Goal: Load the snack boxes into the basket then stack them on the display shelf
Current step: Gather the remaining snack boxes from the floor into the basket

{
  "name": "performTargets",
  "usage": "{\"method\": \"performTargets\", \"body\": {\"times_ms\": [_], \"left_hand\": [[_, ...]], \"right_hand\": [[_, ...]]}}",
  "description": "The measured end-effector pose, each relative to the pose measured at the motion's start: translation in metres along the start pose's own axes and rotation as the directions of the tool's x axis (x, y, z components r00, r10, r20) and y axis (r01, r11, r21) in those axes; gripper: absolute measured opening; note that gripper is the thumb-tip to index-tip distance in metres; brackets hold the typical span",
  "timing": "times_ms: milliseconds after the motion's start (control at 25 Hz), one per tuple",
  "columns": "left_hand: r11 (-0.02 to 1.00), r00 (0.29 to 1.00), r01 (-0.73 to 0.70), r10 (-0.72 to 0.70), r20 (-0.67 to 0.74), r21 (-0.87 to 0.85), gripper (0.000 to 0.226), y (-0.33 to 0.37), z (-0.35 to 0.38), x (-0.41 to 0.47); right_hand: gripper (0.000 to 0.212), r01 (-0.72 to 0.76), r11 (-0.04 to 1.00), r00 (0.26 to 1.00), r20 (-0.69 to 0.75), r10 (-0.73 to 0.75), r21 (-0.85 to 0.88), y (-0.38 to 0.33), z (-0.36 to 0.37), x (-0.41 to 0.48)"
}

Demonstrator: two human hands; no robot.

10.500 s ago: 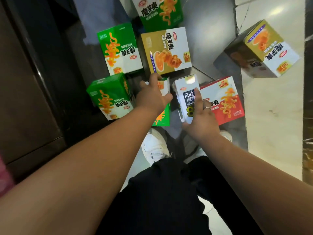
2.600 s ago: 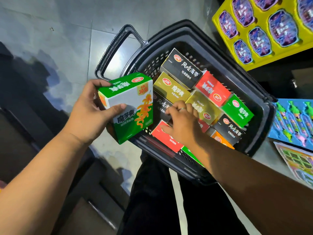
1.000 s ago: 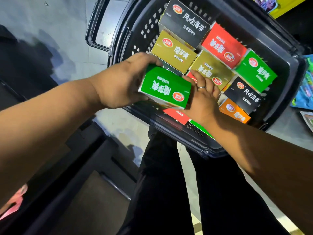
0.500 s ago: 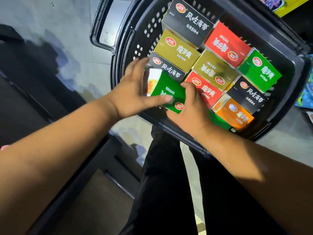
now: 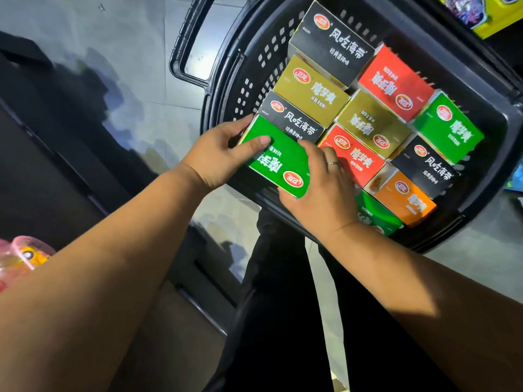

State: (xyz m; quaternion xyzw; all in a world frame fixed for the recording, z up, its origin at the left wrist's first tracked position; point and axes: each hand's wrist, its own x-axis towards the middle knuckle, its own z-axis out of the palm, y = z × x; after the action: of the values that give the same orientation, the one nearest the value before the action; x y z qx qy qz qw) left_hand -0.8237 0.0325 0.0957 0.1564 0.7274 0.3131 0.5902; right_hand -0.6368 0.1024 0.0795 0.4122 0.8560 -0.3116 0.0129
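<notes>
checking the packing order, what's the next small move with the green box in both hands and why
Probably push the green box down into the near left corner of the basket. The left hand and right hand both hold it beside the black box, and it does not look seated level yet.
</notes>
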Motion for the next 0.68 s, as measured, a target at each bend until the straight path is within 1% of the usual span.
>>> {"method": "performTargets", "body": {"times_ms": [40, 80, 160, 240, 280, 320, 360, 400, 440, 520, 600, 680], "left_hand": [[0.996, 0.999, -0.028, 0.026, 0.020, 0.090, 0.037, -0.002, -0.006, -0.001], [0.980, 0.998, -0.063, 0.058, 0.031, 0.187, 0.032, -0.002, -0.010, -0.002], [0.910, 0.992, -0.124, 0.127, 0.018, 0.395, 0.036, -0.002, -0.015, -0.004], [0.844, 0.993, -0.102, 0.117, 0.005, 0.527, 0.039, -0.001, -0.011, -0.001], [0.817, 0.997, -0.050, 0.073, -0.018, 0.575, 0.042, 0.001, -0.007, 0.003], [0.746, 0.997, 0.019, 0.034, -0.067, 0.666, 0.049, 0.003, -0.001, 0.007], [0.625, 0.991, 0.081, 0.031, -0.128, 0.776, 0.058, 0.003, 0.004, 0.009], [0.520, 0.982, 0.105, 0.078, -0.170, 0.848, 0.063, 0.002, 0.008, 0.008], [0.479, 0.973, 0.090, 0.143, -0.179, 0.873, 0.064, -0.001, 0.009, 0.006], [0.490, 0.969, 0.039, 0.194, -0.152, 0.871, 0.061, -0.009, 0.008, 0.002], [0.454, 0.974, 0.034, 0.184, -0.131, 0.890, 0.062, -0.016, 0.004, 0.003], [0.371, 0.977, 0.055, 0.174, -0.127, 0.927, 0.067, -0.019, 0.003, 0.012]], "right_hand": [[0.075, 0.000, 0.998, 1.000, -0.011, -0.001, -0.057, -0.005, 0.003, 0.000], [0.076, 0.000, 0.995, 1.000, -0.019, -0.002, -0.100, -0.009, 0.006, -0.001], [0.078, -0.001, 0.990, 1.000, -0.008, 0.000, -0.138, -0.013, 0.012, -0.002], [0.080, -0.010, 0.986, 1.000, 0.019, 0.013, -0.168, -0.014, 0.017, 0.000], [0.082, -0.013, 0.982, 0.999, 0.037, 0.021, -0.190, -0.016, 0.019, 0.002], [0.083, -0.018, 0.978, 0.998, 0.052, 0.030, -0.209, -0.017, 0.020, 0.004], [0.085, -0.023, 0.977, 0.997, 0.066, 0.038, -0.211, -0.017, 0.022, 0.006], [0.085, -0.025, 0.981, 0.996, 0.076, 0.040, -0.192, -0.015, 0.024, 0.007], [0.084, -0.024, 0.988, 0.995, 0.088, 0.038, -0.154, -0.011, 0.026, 0.007], [0.076, -0.018, 0.995, 0.994, 0.104, 0.029, -0.098, -0.003, 0.028, 0.003], [0.065, -0.003, 0.990, 0.994, 0.108, 0.018, -0.140, 0.003, 0.031, 0.000], [0.064, 0.023, 0.973, 0.991, 0.131, 0.008, -0.230, 0.004, 0.035, 0.003]]}}
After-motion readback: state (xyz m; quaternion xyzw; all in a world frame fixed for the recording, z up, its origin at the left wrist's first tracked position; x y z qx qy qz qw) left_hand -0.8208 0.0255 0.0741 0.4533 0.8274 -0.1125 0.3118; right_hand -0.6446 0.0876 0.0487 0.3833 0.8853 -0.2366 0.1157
